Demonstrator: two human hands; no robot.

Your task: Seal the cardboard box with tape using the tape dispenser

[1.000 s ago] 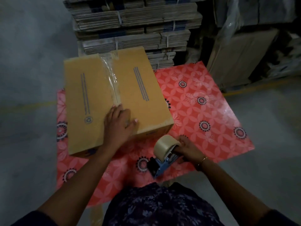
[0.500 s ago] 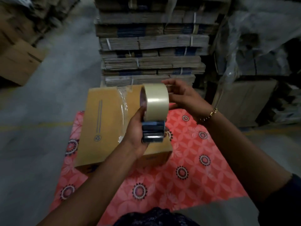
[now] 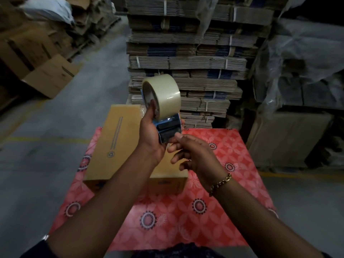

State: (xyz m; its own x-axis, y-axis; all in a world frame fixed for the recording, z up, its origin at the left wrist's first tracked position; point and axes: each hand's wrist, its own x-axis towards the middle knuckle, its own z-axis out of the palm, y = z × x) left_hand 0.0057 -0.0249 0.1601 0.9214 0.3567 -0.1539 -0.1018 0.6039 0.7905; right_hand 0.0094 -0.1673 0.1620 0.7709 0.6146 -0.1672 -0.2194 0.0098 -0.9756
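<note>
A closed tan cardboard box point(image 3: 115, 146) lies on a red patterned table point(image 3: 186, 216), with clear tape along its top seam, mostly hidden behind my arms. My left hand point(image 3: 150, 135) holds the blue tape dispenser point(image 3: 168, 127) up in the air above the box, its clear tape roll point(image 3: 163, 95) on top. My right hand point(image 3: 193, 153) is just below the dispenser's front, thumb and forefinger pinched at the tape end there. Whether tape is between those fingers is too small to tell.
A tall stack of bundled flat cardboard point(image 3: 186, 62) stands right behind the table. Plastic-wrapped pallets point(image 3: 301, 81) fill the right side. Open boxes point(image 3: 48, 75) and scrap cardboard lie at the left on the grey concrete floor point(image 3: 37, 164).
One second ago my left hand pressed on the box and my right held the dispenser low on the table. The dispenser passed to my left hand, and my right hand dropped from the roll to the dispenser's front.
</note>
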